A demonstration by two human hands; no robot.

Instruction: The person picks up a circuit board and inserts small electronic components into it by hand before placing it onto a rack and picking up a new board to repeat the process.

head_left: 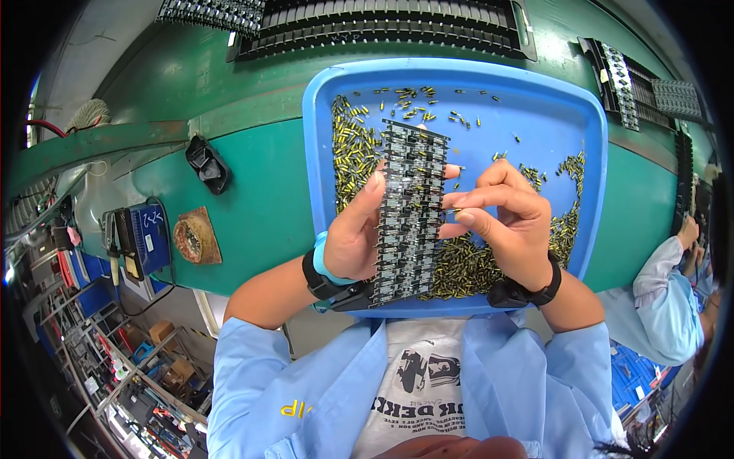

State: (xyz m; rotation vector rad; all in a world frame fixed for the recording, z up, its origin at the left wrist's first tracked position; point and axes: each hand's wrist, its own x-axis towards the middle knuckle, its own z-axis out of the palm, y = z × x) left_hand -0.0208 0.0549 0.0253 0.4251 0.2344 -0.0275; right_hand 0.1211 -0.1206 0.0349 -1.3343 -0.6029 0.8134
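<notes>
One circuit-board panel (411, 214), long axis pointing forward, leaning slightly right

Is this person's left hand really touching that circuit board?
Touching. The head view shows the left hand holding the circuit board, thumb at its left edge, fingertips showing past its right.

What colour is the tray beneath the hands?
The tray is blue, shown best in the head view.
</notes>
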